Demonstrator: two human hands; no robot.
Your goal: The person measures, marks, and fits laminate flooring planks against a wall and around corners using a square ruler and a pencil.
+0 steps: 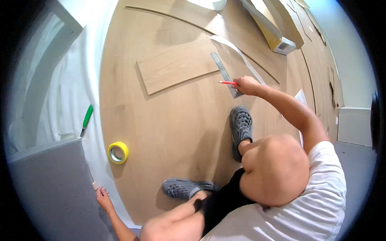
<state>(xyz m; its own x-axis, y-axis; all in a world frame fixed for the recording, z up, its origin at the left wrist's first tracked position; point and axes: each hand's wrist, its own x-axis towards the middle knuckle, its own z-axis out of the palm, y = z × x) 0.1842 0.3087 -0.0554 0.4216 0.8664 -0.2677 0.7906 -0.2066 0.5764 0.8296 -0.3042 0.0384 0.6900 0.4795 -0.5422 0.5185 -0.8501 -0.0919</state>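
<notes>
My right hand (246, 85) is closed around a red pencil (228, 82), its tip pointing left. The pencil crosses over a metal ruler (221, 66), which slants beside the hand; whether my fingers also touch the ruler is hard to tell. The ruler's far end overlaps the right end of a loose wood-look plank (177, 68) lying on the floor. At the lower left, my left hand (103, 197) pinches a small pale piece (95, 185), perhaps wood, at the edge of the grey surface (48, 180).
A roll of yellow tape (118, 152) and a green-handled cutter (87, 117) lie on the left. White sheeting (90, 80) runs along the floor's left edge. Farther off are a white strip (237, 50), a long thin trim (173, 17) and an open cardboard box (277, 28).
</notes>
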